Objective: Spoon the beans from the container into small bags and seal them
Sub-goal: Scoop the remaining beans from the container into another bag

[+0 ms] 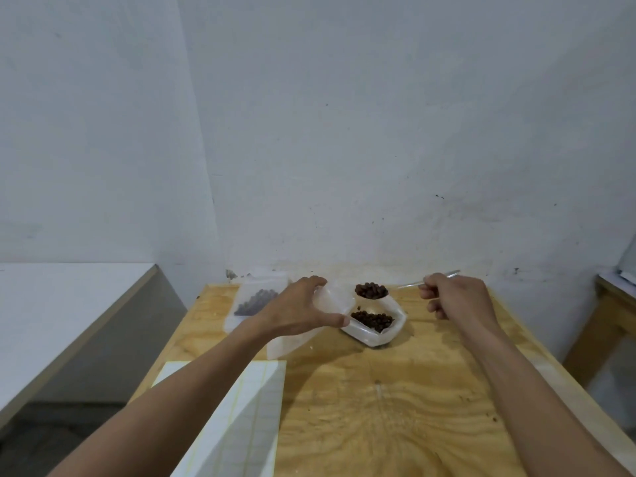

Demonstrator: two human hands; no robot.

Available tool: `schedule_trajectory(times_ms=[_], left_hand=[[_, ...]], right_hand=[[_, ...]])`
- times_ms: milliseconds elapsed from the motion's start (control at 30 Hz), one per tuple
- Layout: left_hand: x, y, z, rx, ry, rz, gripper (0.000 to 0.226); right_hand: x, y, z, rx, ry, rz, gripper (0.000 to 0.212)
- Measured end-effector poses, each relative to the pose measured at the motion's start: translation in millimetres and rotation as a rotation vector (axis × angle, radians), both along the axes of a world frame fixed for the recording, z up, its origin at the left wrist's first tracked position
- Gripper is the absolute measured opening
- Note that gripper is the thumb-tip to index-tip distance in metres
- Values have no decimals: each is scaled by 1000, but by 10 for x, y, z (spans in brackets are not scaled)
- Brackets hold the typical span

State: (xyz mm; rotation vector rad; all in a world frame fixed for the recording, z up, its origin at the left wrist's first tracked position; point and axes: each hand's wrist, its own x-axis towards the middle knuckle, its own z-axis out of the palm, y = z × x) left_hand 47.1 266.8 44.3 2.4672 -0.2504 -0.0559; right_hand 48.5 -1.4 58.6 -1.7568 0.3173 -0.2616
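From my feed the clear spoon [395, 287] is hard to trace: its handle shows only as a faint streak past my right hand [454, 297], and the bowl reads mainly by the beans [371, 290] heaped in it. The small bag [335, 297] is nearly see-through too; my left hand [296, 311] covers most of it, so I cannot tell where its lower edge ends. A second bag [256, 297] with dark beans lies blurred behind my left wrist, near the wall. A lined white sheet [254, 390] is partly under my left forearm and cut off at the bottom edge.

My left hand grips the small bag, fingers over the top and thumb below, holding its mouth open. My right hand pinches the spoon handle with curled fingers. The loaded spoon hangs between my hands, just beside the bag's mouth and above the container [375, 333], which sits on the bench [395, 407] with beans inside.
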Motion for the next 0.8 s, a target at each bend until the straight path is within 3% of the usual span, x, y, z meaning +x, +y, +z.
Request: schedule_trajectory(times_ms=[133,267,400,633,700,800], left_hand=[[8,-15,-21,7,-3,-8,98],[29,-70,-11,25,21,-21,98],[51,-74,25,-55,118,7,78],[120,-140,1,-229,388,9,95],[137,-225,-11,-276,388,31,85],[149,-330,6,-332,312,33,48]], right_hand=[[-36,155,219,-111,-51,81,22],[-108,338,296,-382,-172,169,28],[-85,294,349,-559,-295,51,37],[-150,197,-45,-914,-120,-89,40],[-150,188,-182,-891,-65,-130,41],[-127,135,-327,-665,19,-187,42]])
